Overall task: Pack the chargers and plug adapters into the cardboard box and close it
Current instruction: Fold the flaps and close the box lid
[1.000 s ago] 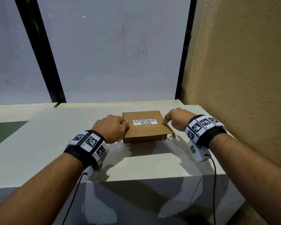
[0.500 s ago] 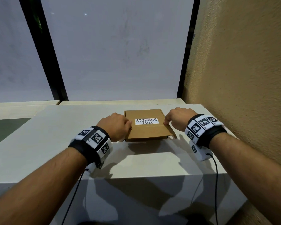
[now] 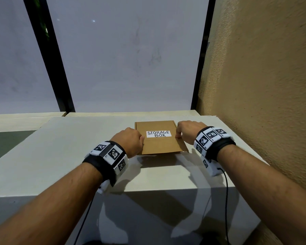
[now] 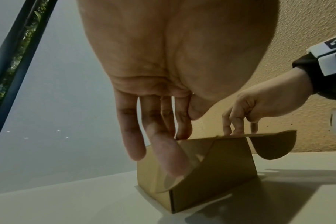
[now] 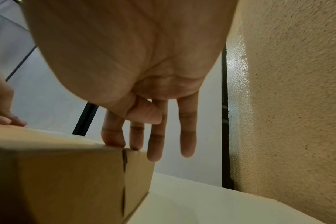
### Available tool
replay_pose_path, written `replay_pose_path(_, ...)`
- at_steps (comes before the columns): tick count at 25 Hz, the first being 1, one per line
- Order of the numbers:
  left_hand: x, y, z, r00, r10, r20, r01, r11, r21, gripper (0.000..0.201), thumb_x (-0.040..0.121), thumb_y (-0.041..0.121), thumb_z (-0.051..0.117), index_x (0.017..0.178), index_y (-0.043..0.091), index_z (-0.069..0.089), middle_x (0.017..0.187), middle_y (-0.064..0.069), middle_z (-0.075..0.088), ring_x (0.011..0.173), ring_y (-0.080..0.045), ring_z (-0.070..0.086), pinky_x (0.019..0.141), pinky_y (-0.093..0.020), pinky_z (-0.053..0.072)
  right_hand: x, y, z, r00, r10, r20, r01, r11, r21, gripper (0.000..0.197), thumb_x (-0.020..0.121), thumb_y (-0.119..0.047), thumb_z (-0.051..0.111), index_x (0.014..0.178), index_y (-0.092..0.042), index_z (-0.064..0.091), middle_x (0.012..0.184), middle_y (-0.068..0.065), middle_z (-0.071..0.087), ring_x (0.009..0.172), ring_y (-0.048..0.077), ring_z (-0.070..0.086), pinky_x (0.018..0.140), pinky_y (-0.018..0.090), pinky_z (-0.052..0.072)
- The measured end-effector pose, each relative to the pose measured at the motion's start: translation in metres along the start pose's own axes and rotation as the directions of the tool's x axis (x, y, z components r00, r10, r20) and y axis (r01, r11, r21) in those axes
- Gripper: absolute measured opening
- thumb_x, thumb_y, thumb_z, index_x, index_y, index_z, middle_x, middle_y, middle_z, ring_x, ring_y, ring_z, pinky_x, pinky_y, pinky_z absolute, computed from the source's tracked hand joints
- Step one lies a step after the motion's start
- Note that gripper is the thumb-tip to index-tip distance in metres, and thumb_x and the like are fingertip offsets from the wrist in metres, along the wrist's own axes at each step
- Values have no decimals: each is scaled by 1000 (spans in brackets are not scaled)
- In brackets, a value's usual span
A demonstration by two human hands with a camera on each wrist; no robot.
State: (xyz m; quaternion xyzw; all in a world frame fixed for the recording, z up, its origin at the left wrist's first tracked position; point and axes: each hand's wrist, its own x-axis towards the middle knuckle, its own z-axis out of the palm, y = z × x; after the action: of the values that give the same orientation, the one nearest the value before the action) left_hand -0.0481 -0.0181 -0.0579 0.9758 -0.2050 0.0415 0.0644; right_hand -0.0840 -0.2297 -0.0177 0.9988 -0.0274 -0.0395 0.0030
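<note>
The box sits on the white desk in the middle of the head view, its lid lowered over the body and a white label reading "STORAGE BOX" on top. The left hand is at the left edge of the box; in the left wrist view its fingers point down, nearly straight and slightly spread, with the tips resting on the lid's left edge and on the rounded side flap that hangs outside the box wall. The right hand is at the box's right edge; the right wrist view shows its fingers extended downward, two fingertips pressing on the top right edge of the lid, the other two hanging past the corner, and the thumb tucked across the palm. In the left wrist view the lid's right flap sticks out beyond the side of the box, not tucked in. The box contents are hidden. A textured tan wall fills the right of the frame, and frosted panes with black frames fill the upper part.
</note>
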Motion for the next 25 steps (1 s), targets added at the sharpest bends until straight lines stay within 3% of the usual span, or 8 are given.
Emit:
replay_pose_path(3,-1,3,-5,997,-25,69,22,998,53,42,98,39,35,97,11,67,94,-7,65,84,-24,63,74,-33,50,-10,2,5,1000,16,-27,-15,1000,27,35,92,-9,47,117,-25,65,130,2,58,113,25,57,88,34,45)
replay_pose_path(6,-8,0,-15,990,-41,132,48,998,-51,40,97,39,43,115,15,68,110,-6,68,98,-24,63,85,-31,49,-22,8,11,1000,26,-15,-25,996,91,42,92,-9,45,126,-29,60,138,3,52,119,27,53,94,37,45)
replay_pose_path(9,-17,-8,-10,991,-99,92,119,962,-247,34,93,40,54,102,15,75,86,-3,70,88,-20,64,71,-24,45,-21,19,18,999,42,-8,-40,978,204,44,92,-10,42,127,-31,58,140,2,52,121,26,53,99,38,46)
replay_pose_path(11,-20,-13,0,981,-174,89,194,922,-336,37,90,44,59,100,13,75,85,-3,73,86,-19,68,71,-25,50,-18,23,23,998,56,-35,-43,950,309,36,94,-19,45,127,-27,58,131,6,60,110,24,60,96,37,49)
replay_pose_path(15,-19,-17,13,940,-276,199,340,745,-574,65,90,44,62,139,5,47,90,-7,76,76,-13,72,80,-31,58,-13,22,30,997,75,-29,-56,906,419,33,91,-35,55,120,-20,59,111,8,68,93,23,66,89,37,52)
replay_pose_path(18,-18,-19,16,948,-244,205,316,791,-523,73,90,48,59,145,4,37,96,-5,76,90,-16,71,91,-37,54,-10,22,33,998,62,-29,-47,921,387,28,91,-34,56,114,-19,59,98,5,73,88,19,66,86,33,52)
replay_pose_path(21,-15,-21,21,947,-220,233,308,826,-472,77,89,48,59,147,4,33,101,-3,76,104,-19,66,97,-42,50,-10,20,35,998,49,-31,-35,935,352,28,93,-30,55,117,-15,57,105,5,69,87,17,59,82,28,46)
replay_pose_path(25,-12,-21,18,953,-187,237,280,840,-465,80,88,44,63,150,7,27,106,-3,74,106,-20,65,98,-44,49,-9,21,37,998,38,-51,-18,939,344,29,93,-30,56,118,-15,55,107,6,68,85,16,55,82,27,43)
